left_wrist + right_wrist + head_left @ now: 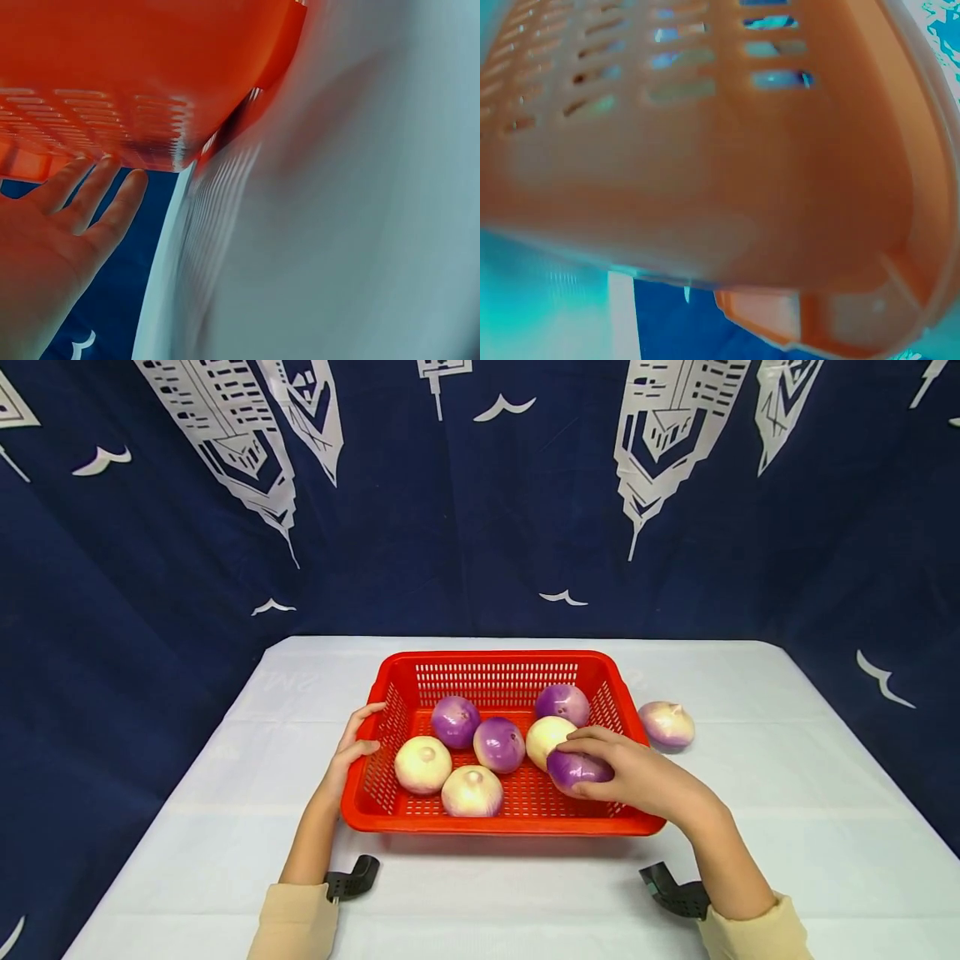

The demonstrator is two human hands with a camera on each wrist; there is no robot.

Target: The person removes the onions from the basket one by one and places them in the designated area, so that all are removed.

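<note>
A red slatted basket (pixel 495 663) sits on the white table. Inside lie several onions: purple ones (pixel 454 721) (pixel 498 744) (pixel 562 702) and pale ones (pixel 423 763) (pixel 472 791) (pixel 545 737). My right hand (pixel 626 770) curls over a purple onion (pixel 573 769) at the basket's right front corner. My left hand (pixel 354 745) rests with straight fingers against the basket's left wall; the left wrist view shows those fingers (pixel 90 195) under the red rim (pixel 150 97). The right wrist view shows only the basket's outer wall (pixel 705 150).
One pale purple onion (pixel 667 723) lies on the white tablecloth (pixel 787 793) just right of the basket. A dark blue patterned curtain (pixel 480 493) hangs behind and around the table. The table's edges fall away at left and right.
</note>
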